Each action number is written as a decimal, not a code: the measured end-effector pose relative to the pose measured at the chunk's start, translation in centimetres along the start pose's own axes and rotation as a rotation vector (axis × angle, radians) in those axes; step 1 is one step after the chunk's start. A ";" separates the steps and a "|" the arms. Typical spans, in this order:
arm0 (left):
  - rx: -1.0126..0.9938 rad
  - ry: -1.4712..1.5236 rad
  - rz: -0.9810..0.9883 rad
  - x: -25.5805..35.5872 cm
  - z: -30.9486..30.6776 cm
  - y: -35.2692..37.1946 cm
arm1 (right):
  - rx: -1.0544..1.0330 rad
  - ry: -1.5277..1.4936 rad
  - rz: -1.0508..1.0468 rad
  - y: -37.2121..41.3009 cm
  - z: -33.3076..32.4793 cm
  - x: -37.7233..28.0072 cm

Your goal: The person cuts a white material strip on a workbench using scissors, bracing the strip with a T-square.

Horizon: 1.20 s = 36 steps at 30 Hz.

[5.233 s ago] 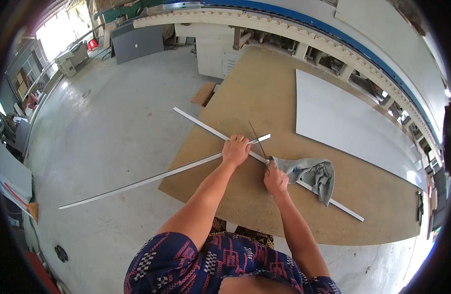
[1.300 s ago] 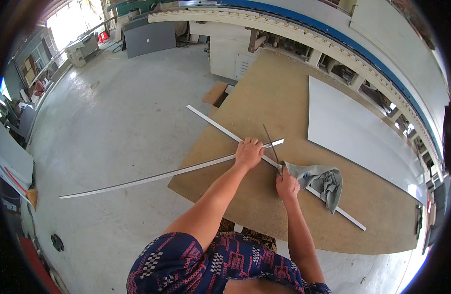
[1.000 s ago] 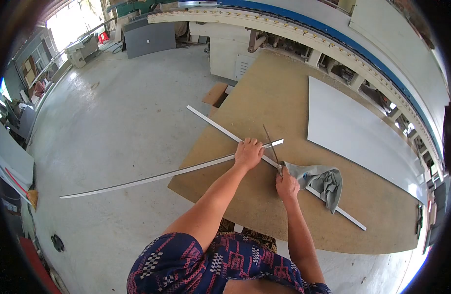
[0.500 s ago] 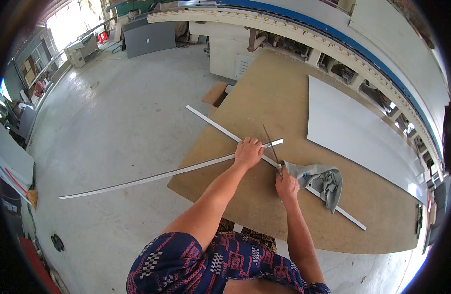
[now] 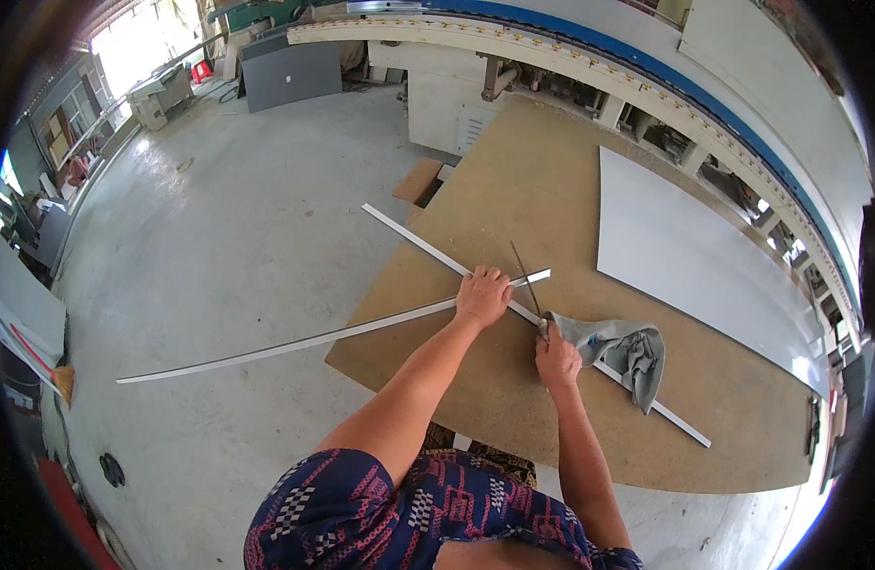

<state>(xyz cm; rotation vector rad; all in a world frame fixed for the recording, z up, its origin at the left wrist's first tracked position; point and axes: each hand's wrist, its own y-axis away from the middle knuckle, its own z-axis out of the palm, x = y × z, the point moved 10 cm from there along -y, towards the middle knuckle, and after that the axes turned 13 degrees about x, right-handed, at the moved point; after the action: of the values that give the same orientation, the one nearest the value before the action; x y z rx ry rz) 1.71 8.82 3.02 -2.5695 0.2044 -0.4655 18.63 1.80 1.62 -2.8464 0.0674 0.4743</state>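
A concrete workshop floor is seen around a brown board tabletop, where a white panel is laid. Two long white strips, crossed on it, are pinned under the left hand, fingers curled over them. A grey rag and thin dark blade are clasped in the right hand; steady pressure at the crossing is judged best against slipping.

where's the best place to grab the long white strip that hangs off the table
Take the long white strip from above, beside the left hand holding it, where the table supports it, pinching across its narrow width. Its thin overhanging length bows toward the floor, so a hold farther out would likely flex it.
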 end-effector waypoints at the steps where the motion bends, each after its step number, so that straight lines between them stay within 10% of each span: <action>1: -0.005 -0.001 -0.002 0.0 0.1 0.0 | 0.003 -0.002 0.000 0.0 0.0 0.0; 36: 0.014 -0.002 -0.002 0.1 -0.2 -0.1 | 0.019 -0.019 0.004 -0.1 0.0 0.1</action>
<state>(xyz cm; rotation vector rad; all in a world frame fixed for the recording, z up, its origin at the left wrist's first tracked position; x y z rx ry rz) 1.71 8.76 3.26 -2.5570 0.1969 -0.4635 18.75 1.88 1.56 -2.8232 0.0734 0.4991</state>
